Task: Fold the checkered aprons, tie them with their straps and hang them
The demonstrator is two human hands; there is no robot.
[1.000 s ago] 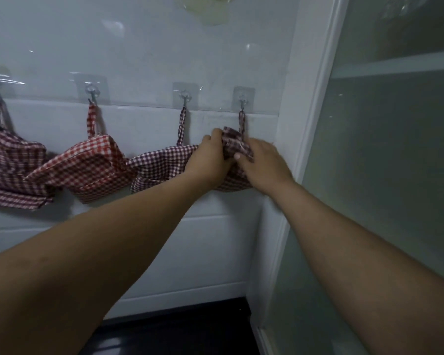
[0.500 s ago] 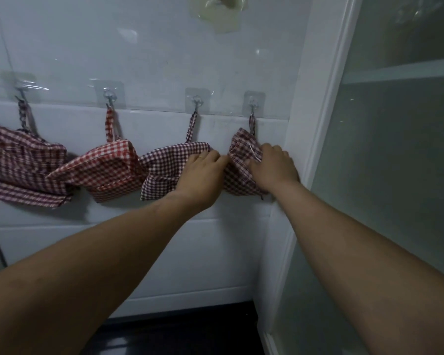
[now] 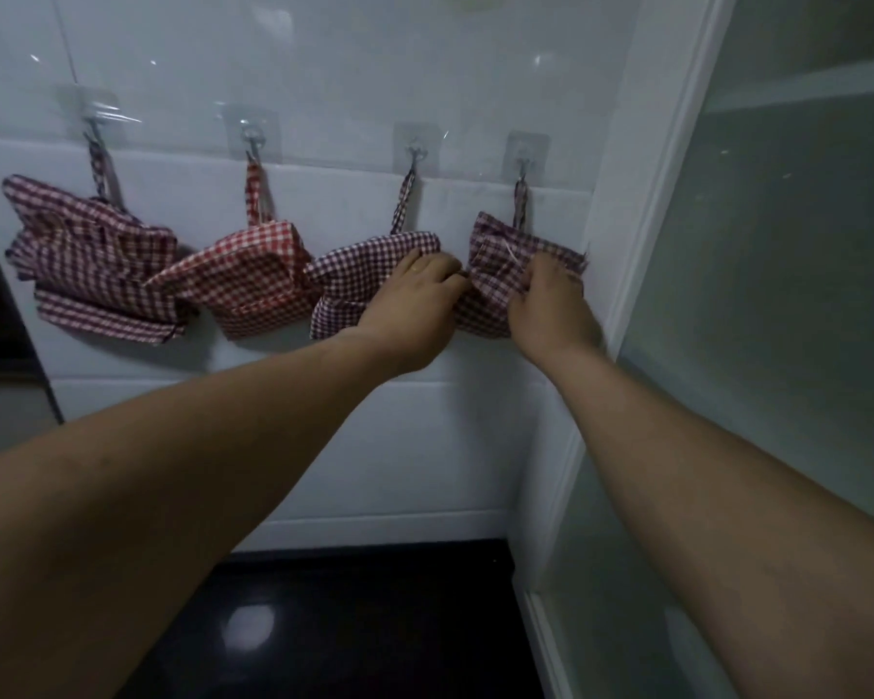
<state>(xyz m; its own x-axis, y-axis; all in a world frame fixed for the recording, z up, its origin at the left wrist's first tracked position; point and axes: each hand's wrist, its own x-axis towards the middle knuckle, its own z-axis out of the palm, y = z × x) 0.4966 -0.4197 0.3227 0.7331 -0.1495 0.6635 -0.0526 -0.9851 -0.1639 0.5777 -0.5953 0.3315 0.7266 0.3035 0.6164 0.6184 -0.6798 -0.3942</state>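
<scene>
1. Landmark: end hook (image 3: 523, 156), a clear stick-on hook on the white wall (image 3: 324, 68), close beside the cabinet frame (image 3: 642, 194).
2. End apron (image 3: 495, 254): a folded maroon-check bundle. It hangs straight below the end hook by its strap (image 3: 519, 204). A pale loose thread shows on its front.
3. Left hand (image 3: 415, 290): below and left of the end hook. The fingers curl onto the bundle's left edge and grip it. There is a ring on one finger. The back of the hand covers part of the neighbouring apron.
4. Right hand (image 3: 546, 300): below and slightly right of the end hook. The fingers curl into the bundle's front fabric and hold it. The hands are apart, with the bundle between them.
5. Third apron (image 3: 359, 280): dark small check, folded, hanging one place left of the end hook.
6. Red apron (image 3: 253, 280): two places left of the end hook, its right edge touching the third apron.
7. Far apron (image 3: 97, 264): three places left of the end hook, larger maroon check, its lower right corner meeting the red apron.
8. Frosted cabinet door (image 3: 778, 295): right of the end hook, past the frame.
9. Dark glossy floor (image 3: 374, 623): well below the end hook.
</scene>
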